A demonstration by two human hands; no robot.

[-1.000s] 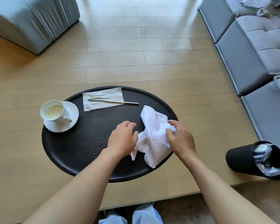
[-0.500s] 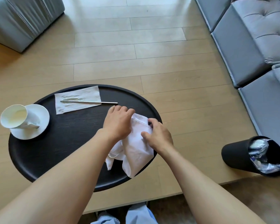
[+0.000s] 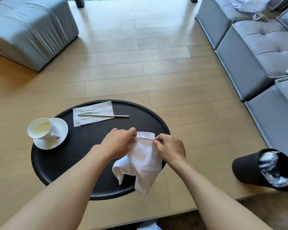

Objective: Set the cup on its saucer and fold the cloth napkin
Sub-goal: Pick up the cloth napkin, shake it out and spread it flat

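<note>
A white cloth napkin [image 3: 142, 161] lies crumpled on the right half of a round black table [image 3: 70, 163], its lower end hanging over the near edge. My left hand [image 3: 119, 142] pinches the napkin's hemmed top edge at its left end. My right hand [image 3: 170, 147] pinches the same edge at its right end, so the hem runs taut between them. At the table's left edge a white cup [image 3: 40, 128] stands on its white saucer [image 3: 60, 138], handle toward me.
A paper napkin [image 3: 93, 114] with a thin metal straw [image 3: 106, 115] on it lies at the table's far side. A black bin [image 3: 262, 170] with crumpled plastic stands on the floor to the right. Grey sofas [image 3: 256, 47] flank the wooden floor.
Both hands moved from the bunched cloth up to its top hem and now pinch it at either end. The view shifted, so the table sits more centrally.
</note>
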